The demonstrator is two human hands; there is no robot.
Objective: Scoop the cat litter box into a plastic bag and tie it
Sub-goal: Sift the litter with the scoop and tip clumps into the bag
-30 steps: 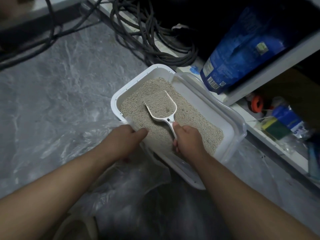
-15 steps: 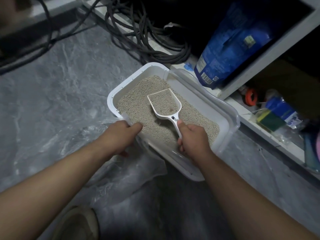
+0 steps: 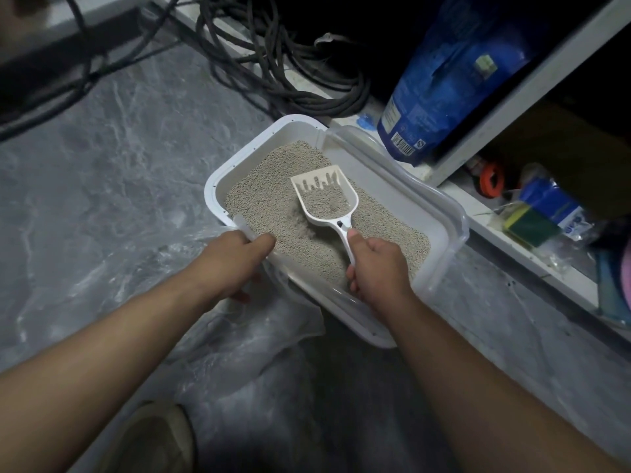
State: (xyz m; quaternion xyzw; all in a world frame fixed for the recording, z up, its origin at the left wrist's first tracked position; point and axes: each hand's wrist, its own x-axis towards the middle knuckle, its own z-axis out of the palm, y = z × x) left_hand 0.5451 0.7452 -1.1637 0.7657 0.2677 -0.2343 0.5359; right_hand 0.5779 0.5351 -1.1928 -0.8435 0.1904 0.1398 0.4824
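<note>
A white litter box (image 3: 218,179) full of grey-beige litter (image 3: 273,186) sits on the grey floor. My right hand (image 3: 379,264) grips the handle of a white slotted scoop (image 3: 324,196), which is lifted over the litter with litter in its bowl and its front slots showing. My left hand (image 3: 232,257) grips the box's near-left rim. A clear plastic bag (image 3: 239,336) lies crumpled on the floor under my left arm, beside the box.
A coil of dark cable (image 3: 273,63) lies behind the box. A blue litter bag (image 3: 447,80) leans in a white shelf unit (image 3: 532,83) at the right, with sponges (image 3: 529,220) and an orange item (image 3: 491,179) below. A shoe (image 3: 153,442) shows at the bottom.
The scoop has come up out of the litter and tilted back; litter has sifted through, baring the front slots. My left hand stays on the rim.
</note>
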